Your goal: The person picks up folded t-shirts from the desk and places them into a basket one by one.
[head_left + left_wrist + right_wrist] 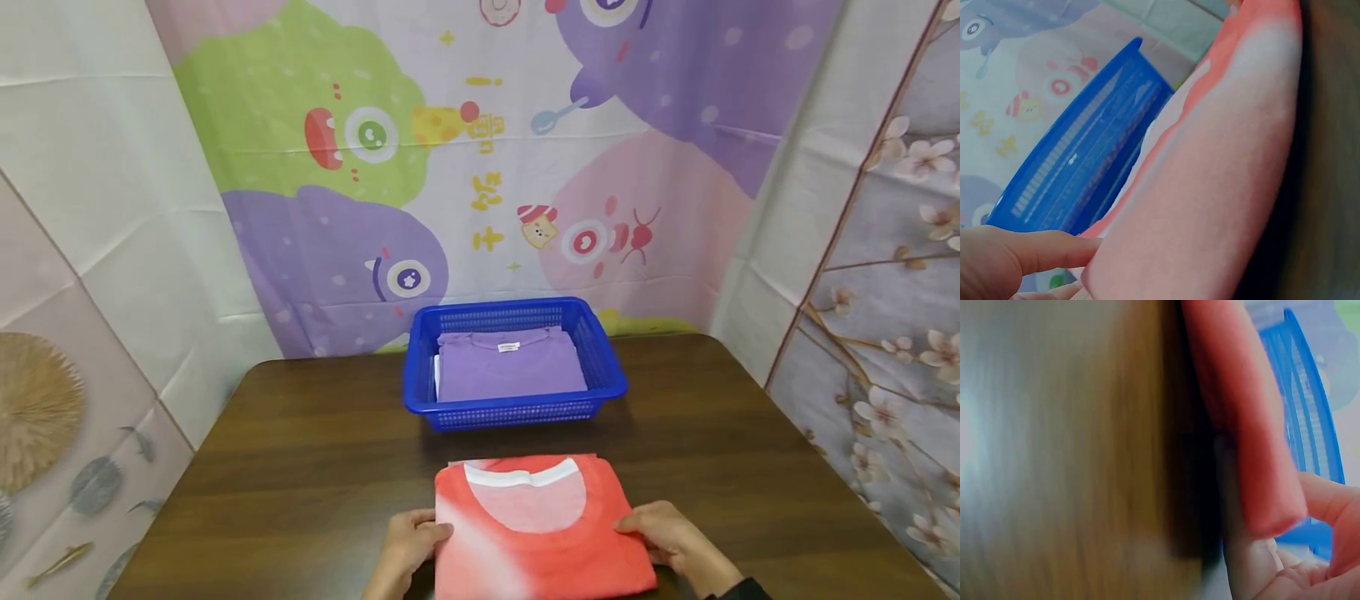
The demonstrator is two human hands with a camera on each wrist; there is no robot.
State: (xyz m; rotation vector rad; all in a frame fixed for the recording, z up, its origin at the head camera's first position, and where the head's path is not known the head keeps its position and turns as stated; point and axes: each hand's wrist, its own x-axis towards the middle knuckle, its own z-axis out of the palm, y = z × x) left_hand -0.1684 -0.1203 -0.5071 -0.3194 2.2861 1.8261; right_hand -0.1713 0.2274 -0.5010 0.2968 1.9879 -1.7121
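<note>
A folded red-and-white shirt (540, 533) with a pale round neckline lies flat between both hands, at the near side of the table. My left hand (408, 546) pinches its left edge, thumb on top and the other fingers beneath. At the opposite edge my right hand (675, 542) grips the fabric the same way; in the right wrist view the thumb is over the thick folded red edge of the shirt (1266, 481) and a finger runs below it. In the left wrist view, the pinkish side of the shirt (1197, 162) fills the middle.
Behind the shirt stands a blue plastic basket (517, 412) with a folded purple shirt (510, 371) inside and something white at its left. The dark wooden table (315, 467) meets a cartoon-print curtain (487, 183) at the back. Patterned cloths hang on both sides.
</note>
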